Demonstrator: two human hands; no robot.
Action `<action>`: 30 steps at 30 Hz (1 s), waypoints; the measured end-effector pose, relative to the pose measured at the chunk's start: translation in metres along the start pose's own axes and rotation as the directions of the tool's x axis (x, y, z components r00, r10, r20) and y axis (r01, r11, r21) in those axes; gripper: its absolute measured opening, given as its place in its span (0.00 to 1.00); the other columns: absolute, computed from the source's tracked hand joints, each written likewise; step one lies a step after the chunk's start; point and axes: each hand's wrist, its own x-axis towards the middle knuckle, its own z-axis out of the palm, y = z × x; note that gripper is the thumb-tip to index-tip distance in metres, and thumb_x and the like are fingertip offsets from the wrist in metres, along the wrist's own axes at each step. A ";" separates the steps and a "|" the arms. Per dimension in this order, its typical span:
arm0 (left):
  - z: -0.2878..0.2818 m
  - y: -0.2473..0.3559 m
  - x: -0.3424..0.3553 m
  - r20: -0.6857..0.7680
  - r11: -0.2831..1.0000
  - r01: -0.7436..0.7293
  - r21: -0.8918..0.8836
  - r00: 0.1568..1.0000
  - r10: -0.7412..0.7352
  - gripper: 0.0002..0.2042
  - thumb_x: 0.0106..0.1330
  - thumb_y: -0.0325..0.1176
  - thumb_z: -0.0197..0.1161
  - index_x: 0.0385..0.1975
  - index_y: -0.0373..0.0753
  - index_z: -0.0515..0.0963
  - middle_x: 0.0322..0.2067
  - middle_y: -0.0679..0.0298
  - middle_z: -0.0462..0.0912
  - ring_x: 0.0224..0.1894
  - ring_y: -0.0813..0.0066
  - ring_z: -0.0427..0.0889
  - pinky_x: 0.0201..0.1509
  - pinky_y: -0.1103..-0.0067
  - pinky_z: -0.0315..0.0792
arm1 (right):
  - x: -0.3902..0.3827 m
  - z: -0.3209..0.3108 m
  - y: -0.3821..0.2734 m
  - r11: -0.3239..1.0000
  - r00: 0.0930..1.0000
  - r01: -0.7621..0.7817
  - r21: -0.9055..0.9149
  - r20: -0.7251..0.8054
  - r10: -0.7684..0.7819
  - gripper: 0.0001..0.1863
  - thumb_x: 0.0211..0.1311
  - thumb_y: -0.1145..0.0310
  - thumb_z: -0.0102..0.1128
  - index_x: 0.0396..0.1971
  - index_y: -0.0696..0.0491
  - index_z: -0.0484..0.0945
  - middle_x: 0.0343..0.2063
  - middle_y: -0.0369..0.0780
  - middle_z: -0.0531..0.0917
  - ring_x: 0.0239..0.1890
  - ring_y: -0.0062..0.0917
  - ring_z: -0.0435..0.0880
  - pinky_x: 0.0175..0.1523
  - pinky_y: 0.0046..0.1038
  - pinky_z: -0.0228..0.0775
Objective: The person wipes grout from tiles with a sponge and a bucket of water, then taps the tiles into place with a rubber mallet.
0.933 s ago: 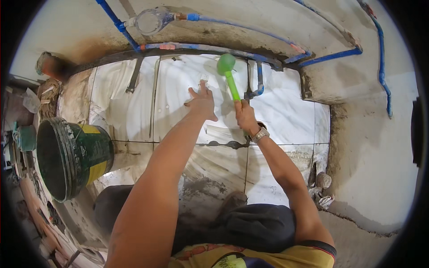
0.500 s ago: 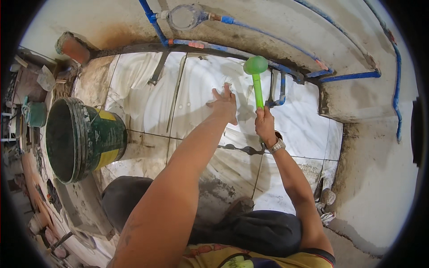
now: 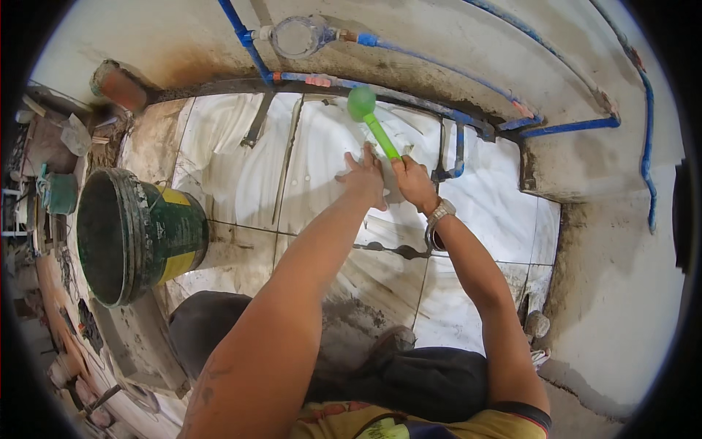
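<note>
My left hand (image 3: 362, 179) lies with fingers spread on a white, smeared floor tile (image 3: 329, 128) near the back wall. Just right of it, my right hand (image 3: 414, 184) grips the handle of a green mallet (image 3: 382, 136); its round head (image 3: 361, 104) is beyond my left fingertips, tilted toward the left. I cannot tell whether the head touches the tile. A blue pipe elbow (image 3: 455, 170) comes down to the tiles right of my right hand. A dark hole behind my right wrist is partly hidden.
A dirty green bucket (image 3: 172, 234) stands at left, with clutter (image 3: 47, 146) beyond. Blue pipes (image 3: 570, 127) and a round fitting (image 3: 296, 36) run along the back wall (image 3: 183, 40). A grimy wall (image 3: 607, 293) borders the right. My knees are at the lower edge.
Since half a second ago, my right hand has moved up and left, swinging the mallet head leftward. My left hand remains spread on the tile, slightly lower in view.
</note>
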 end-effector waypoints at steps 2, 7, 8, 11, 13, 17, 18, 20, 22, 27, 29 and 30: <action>0.001 -0.012 0.002 -0.003 0.999 0.033 0.011 0.999 -0.033 0.65 0.44 0.54 0.83 0.79 0.43 0.45 0.80 0.56 0.29 0.77 0.26 0.38 0.63 0.37 0.71 | 0.013 -0.012 -0.031 0.952 0.972 -0.224 0.209 -0.017 0.233 0.16 0.68 0.60 0.51 0.39 0.60 0.76 0.29 0.60 0.83 0.30 0.55 0.85 0.37 0.49 0.79; 0.000 -0.002 0.004 -0.040 1.000 0.007 0.025 0.999 -0.006 0.64 0.43 0.53 0.84 0.79 0.44 0.47 0.80 0.56 0.30 0.77 0.27 0.39 0.62 0.36 0.71 | 0.006 0.001 0.001 0.980 1.000 -0.001 0.201 0.026 -0.004 0.20 0.71 0.57 0.48 0.38 0.63 0.76 0.25 0.60 0.82 0.30 0.59 0.84 0.39 0.50 0.79; 0.000 -0.004 0.002 -0.019 1.000 -0.004 0.008 1.000 0.004 0.65 0.44 0.53 0.84 0.79 0.40 0.46 0.80 0.55 0.29 0.77 0.26 0.39 0.62 0.36 0.72 | 0.008 0.002 -0.006 0.941 0.979 -0.195 0.275 0.001 0.203 0.21 0.72 0.56 0.47 0.38 0.63 0.75 0.24 0.60 0.81 0.30 0.60 0.83 0.39 0.51 0.78; -0.003 -0.006 0.002 -0.009 1.000 -0.009 -0.007 1.000 0.008 0.65 0.44 0.53 0.84 0.78 0.37 0.46 0.80 0.55 0.27 0.77 0.26 0.39 0.61 0.35 0.72 | 0.010 0.003 -0.013 0.889 0.939 -0.319 0.328 -0.017 0.344 0.23 0.73 0.54 0.46 0.39 0.63 0.75 0.23 0.60 0.81 0.31 0.61 0.83 0.40 0.52 0.78; -0.004 -0.003 0.001 -0.023 1.000 -0.009 -0.007 1.000 0.009 0.64 0.45 0.53 0.84 0.78 0.38 0.46 0.80 0.55 0.27 0.77 0.26 0.38 0.62 0.36 0.72 | 0.010 0.002 -0.005 0.917 0.958 -0.264 0.299 -0.029 0.286 0.24 0.73 0.52 0.46 0.40 0.63 0.75 0.24 0.61 0.82 0.31 0.61 0.83 0.41 0.51 0.78; -0.004 -0.005 0.001 0.013 1.000 0.003 -0.002 1.000 -0.003 0.64 0.45 0.53 0.84 0.78 0.39 0.45 0.80 0.56 0.27 0.77 0.27 0.37 0.62 0.36 0.72 | 0.019 -0.002 -0.017 0.961 0.978 -0.199 0.192 -0.017 0.206 0.27 0.74 0.49 0.44 0.38 0.61 0.77 0.25 0.61 0.82 0.32 0.60 0.84 0.40 0.51 0.78; -0.003 -0.007 0.001 0.023 1.000 0.011 0.002 1.000 -0.011 0.65 0.44 0.53 0.84 0.78 0.39 0.45 0.80 0.56 0.27 0.77 0.27 0.37 0.62 0.36 0.72 | 0.020 -0.004 -0.025 0.840 0.897 -0.421 0.341 0.020 0.441 0.27 0.73 0.48 0.45 0.37 0.61 0.78 0.24 0.60 0.82 0.31 0.58 0.84 0.39 0.51 0.78; 0.000 -0.009 0.004 -0.002 1.000 0.010 0.015 1.000 -0.010 0.65 0.44 0.54 0.84 0.79 0.41 0.45 0.80 0.56 0.29 0.77 0.27 0.38 0.62 0.37 0.72 | 0.023 -0.014 -0.022 0.842 0.933 -0.357 0.405 0.111 0.343 0.27 0.73 0.47 0.45 0.36 0.60 0.79 0.24 0.59 0.83 0.31 0.57 0.85 0.39 0.50 0.78; 0.003 -0.008 0.005 -0.029 1.000 -0.001 0.029 1.000 0.002 0.66 0.43 0.55 0.84 0.80 0.43 0.45 0.80 0.56 0.30 0.77 0.26 0.38 0.61 0.37 0.73 | 0.024 -0.015 -0.015 0.831 0.952 -0.303 0.466 0.189 0.241 0.28 0.73 0.47 0.45 0.35 0.60 0.79 0.24 0.58 0.83 0.31 0.55 0.85 0.39 0.50 0.78; 0.009 -0.012 0.009 -0.020 0.999 -0.002 0.047 1.000 0.003 0.66 0.44 0.56 0.83 0.80 0.43 0.44 0.80 0.55 0.30 0.77 0.25 0.39 0.60 0.37 0.74 | 0.015 -0.042 -0.050 0.980 0.991 0.032 0.195 -0.133 -0.006 0.26 0.72 0.48 0.47 0.34 0.60 0.79 0.25 0.56 0.84 0.30 0.54 0.86 0.39 0.49 0.79; 0.020 -0.016 0.021 -0.060 0.997 -0.032 0.075 0.998 0.037 0.65 0.45 0.56 0.82 0.80 0.43 0.44 0.80 0.55 0.30 0.77 0.25 0.38 0.60 0.37 0.74 | 0.030 -0.025 -0.026 0.941 0.990 -0.139 0.310 0.051 0.130 0.23 0.70 0.51 0.50 0.35 0.59 0.79 0.25 0.55 0.84 0.29 0.54 0.85 0.38 0.49 0.79; 0.021 -0.016 0.026 -0.078 0.994 -0.055 0.091 0.995 0.062 0.65 0.45 0.56 0.82 0.80 0.42 0.44 0.80 0.55 0.30 0.77 0.25 0.38 0.60 0.37 0.73 | 0.036 -0.011 -0.009 0.860 0.936 -0.329 0.389 0.253 0.244 0.20 0.69 0.53 0.52 0.37 0.58 0.78 0.24 0.54 0.84 0.28 0.54 0.85 0.37 0.50 0.78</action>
